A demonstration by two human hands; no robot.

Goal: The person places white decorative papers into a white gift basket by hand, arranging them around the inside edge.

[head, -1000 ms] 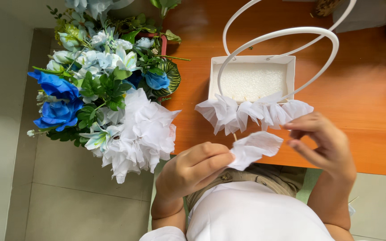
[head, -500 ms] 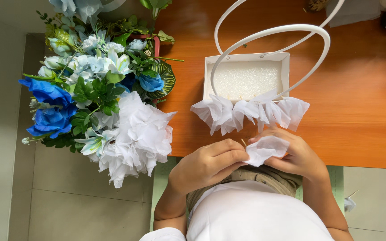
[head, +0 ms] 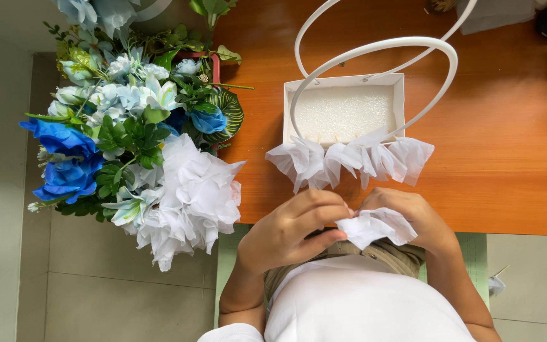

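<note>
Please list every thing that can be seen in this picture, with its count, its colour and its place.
table: one, orange wood, upper right.
basket: one, white box with two looped handles, on the table.
foam block: one, white, inside the basket.
paper ruffles: one row, white, along the basket's near edge.
flower arrangement: one, blue, white and green, left of the table.
floor tiles: grey, left and below.
paper piece: one, white, held between both hands.
left hand: fingers pinching the paper piece.
right hand: fingers holding the paper piece.
</note>
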